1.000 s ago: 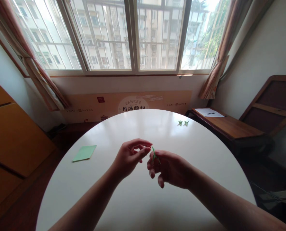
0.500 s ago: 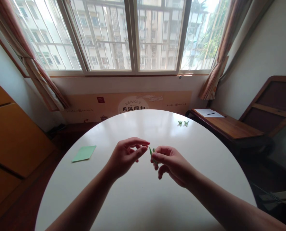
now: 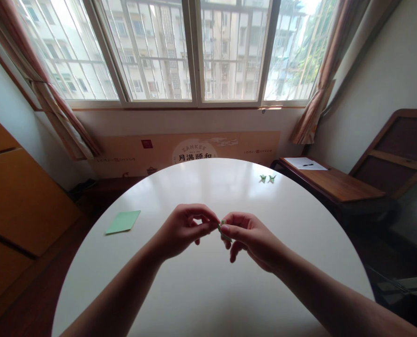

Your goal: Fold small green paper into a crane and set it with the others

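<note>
Over the middle of the table, my right hand (image 3: 249,236) pinches a small folded green paper (image 3: 226,234) between thumb and fingers, the lower fingers curled loosely. My left hand (image 3: 185,231) meets it from the left, its thumb and index fingertip closed on the paper's upper left point. Fingers cover much of the folded shape. Two small green origami figures (image 3: 267,178), with pointed wings like cranes, stand side by side near the table's far right edge. A stack of green square paper (image 3: 123,222) lies flat at the left.
The round white table (image 3: 194,295) fills the foreground. Beyond its right edge is a wooden bench (image 3: 352,185) with a white sheet (image 3: 301,163) and a pen on it. A printed cardboard panel (image 3: 124,150) stands under the barred window, with curtains at both sides.
My left hand has come slightly right and down, and its fingertips have closed on the tip of the folded paper. My right hand keeps its pinch almost in place.
</note>
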Tool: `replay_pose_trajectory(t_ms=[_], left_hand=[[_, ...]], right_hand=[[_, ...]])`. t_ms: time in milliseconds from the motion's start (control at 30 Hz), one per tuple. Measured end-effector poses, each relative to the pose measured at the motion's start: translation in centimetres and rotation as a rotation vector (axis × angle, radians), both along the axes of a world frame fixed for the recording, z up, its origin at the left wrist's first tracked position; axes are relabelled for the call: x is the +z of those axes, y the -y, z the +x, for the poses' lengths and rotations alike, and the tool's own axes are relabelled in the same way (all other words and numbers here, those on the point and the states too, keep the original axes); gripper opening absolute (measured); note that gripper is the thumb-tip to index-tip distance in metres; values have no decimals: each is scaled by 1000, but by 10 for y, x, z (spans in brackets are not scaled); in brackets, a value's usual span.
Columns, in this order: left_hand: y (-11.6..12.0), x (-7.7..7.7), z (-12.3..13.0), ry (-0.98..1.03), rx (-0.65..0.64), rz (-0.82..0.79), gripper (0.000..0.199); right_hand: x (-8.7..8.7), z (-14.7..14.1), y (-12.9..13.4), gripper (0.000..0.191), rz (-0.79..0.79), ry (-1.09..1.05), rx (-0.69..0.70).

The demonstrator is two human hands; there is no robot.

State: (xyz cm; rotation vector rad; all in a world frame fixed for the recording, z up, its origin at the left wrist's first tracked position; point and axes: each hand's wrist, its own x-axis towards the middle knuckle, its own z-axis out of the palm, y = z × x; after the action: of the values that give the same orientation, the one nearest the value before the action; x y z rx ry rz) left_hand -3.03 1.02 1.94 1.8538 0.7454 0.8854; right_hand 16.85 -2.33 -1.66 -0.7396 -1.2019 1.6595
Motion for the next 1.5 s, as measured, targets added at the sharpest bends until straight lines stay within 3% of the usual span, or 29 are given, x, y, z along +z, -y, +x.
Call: replay_pose_trajectory(t_ms=[267, 500, 767, 900, 1100, 1333, 1500], left_hand=[[0, 2, 1, 31, -31, -35, 8], [2, 4, -1, -4, -59, 11, 6], [1, 1, 0, 16, -19, 60, 11], [1, 2, 2, 37, 72, -14, 13], [8, 6, 9, -96, 106, -71, 22], [17, 5, 14, -199, 253, 136, 19], [18, 6, 14, -204, 280, 219, 18]], right_hand=[[-2, 0, -1, 30, -75, -28, 125], [-2, 1, -2, 26, -124, -27, 127], [-2, -3, 0, 27, -51, -7, -3], [-1, -4, 1, 28, 33, 9, -88], [-1, -3, 3, 23, 164, 111, -190], [-5, -3, 4, 22, 285, 267, -323], [-6, -3, 2, 27, 277, 249, -266]])
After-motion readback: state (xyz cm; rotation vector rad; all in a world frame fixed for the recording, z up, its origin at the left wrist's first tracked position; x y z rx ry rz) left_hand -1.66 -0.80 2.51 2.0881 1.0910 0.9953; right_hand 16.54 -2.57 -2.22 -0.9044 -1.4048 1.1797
